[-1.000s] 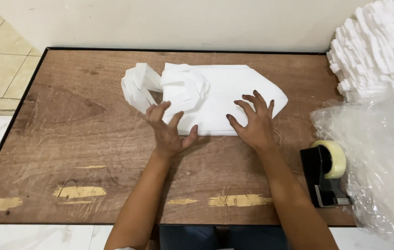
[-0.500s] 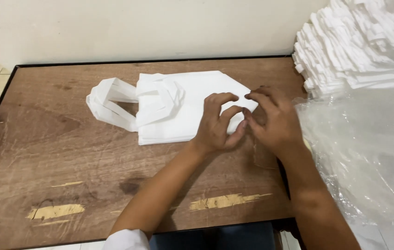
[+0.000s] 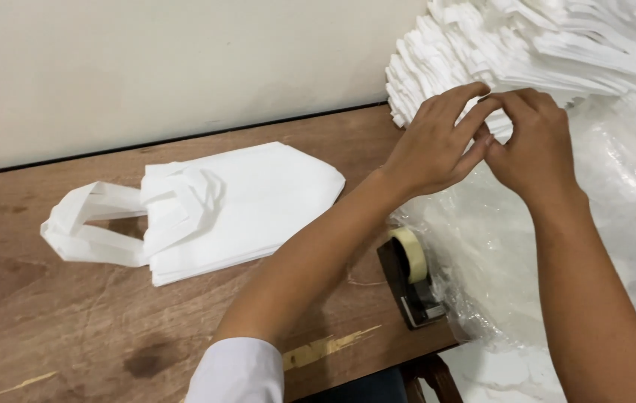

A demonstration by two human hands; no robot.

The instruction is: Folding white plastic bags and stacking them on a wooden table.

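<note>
Both hands have left the folded white bags (image 3: 236,209), which they pressed flat half a second ago, and now meet in the air at the right of the head view. Left hand (image 3: 437,142) and right hand (image 3: 531,142) touch at the fingertips, fingers curled narrow, just in front of the tall stack of white bags (image 3: 557,45). Whether they pinch anything between them cannot be told.

Those folded bags lie alone on the wooden tabletop (image 3: 49,321), handles pointing left, well apart from the hands; they show nearer the left of the picture than before. A tape dispenser (image 3: 415,280) sits near the tabletop's front edge, under the left forearm and touching the crumpled clear plastic sheet (image 3: 624,216) that spills over the right side. Bare wood lies open at left and front; the wall closes the far edge.
</note>
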